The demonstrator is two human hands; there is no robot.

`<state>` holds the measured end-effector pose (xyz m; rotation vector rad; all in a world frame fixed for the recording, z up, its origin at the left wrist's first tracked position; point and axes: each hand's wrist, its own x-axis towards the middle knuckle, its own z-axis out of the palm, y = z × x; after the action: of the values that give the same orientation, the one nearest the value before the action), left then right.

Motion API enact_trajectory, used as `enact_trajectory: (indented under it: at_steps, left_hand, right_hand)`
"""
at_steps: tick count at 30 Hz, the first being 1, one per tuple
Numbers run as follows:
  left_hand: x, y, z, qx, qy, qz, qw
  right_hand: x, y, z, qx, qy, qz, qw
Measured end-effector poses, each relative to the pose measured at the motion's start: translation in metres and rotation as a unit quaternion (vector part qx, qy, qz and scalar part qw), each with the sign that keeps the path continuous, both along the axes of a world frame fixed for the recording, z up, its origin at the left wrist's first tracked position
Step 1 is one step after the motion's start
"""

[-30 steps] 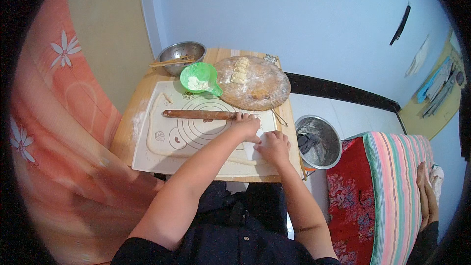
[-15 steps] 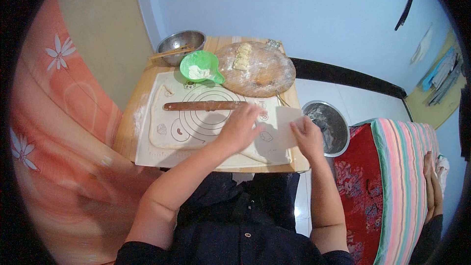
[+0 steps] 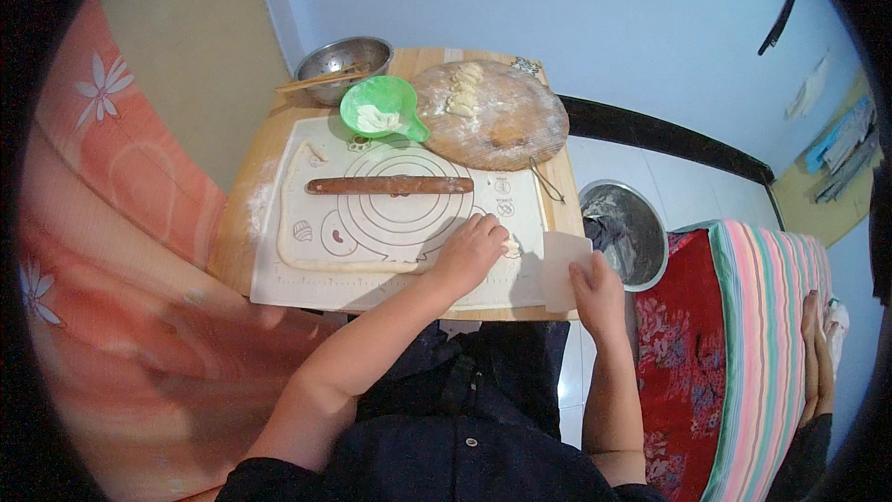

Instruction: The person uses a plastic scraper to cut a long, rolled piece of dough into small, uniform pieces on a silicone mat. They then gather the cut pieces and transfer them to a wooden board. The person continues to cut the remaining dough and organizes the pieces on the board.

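My right hand (image 3: 599, 290) grips a white, flat dough scraper (image 3: 561, 270) over the right edge of a printed pastry mat (image 3: 409, 294). My left hand (image 3: 476, 246) rests low on the mat's right half, fingers bent and close together. A small pale bit of dough (image 3: 511, 248) lies at its fingertips; whether they pinch it is hidden. A long thin rope of dough (image 3: 358, 267) bends around the mat's left and near sides, its right end out of sight behind my left forearm. Beyond my left hand, a brown rolling pin (image 3: 390, 186) lies crosswise on the printed rings.
At the back stand a green bowl (image 3: 395, 93) of flour and a steel bowl (image 3: 367, 54) with chopsticks (image 3: 321, 81) across it. A floured round board (image 3: 520, 130) carries several dough pieces (image 3: 465, 93). Right of the table is a large metal basin (image 3: 646, 246).
My left hand has come down onto the mat, its fingers drawn closer together. The scraper in my right hand has moved slightly nearer and to the right.
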<state>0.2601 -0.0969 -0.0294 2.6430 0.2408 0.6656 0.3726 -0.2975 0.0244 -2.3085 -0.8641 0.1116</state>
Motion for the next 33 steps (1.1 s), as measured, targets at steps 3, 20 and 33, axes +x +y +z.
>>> enact_trajectory:
  at_steps: [3, 20, 33]
  left_hand:
    - [-0.006, -0.013, -0.011, 0.078, 0.102, 0.022, 0.991]
    - [0.023, -0.016, -0.018, 0.081, 0.127, 0.082, 0.985]
    - [0.005, -0.005, -0.003, -0.014, 0.002, -0.013, 1.0]
  right_hand:
    - [-0.005, -0.009, -0.003, 0.035, -0.013, -0.014, 0.999]
    - [-0.001, 0.002, 0.0, -0.026, -0.033, 0.0, 0.999]
    - [-0.008, -0.006, 0.005, 0.005, 0.004, -0.005, 1.0]
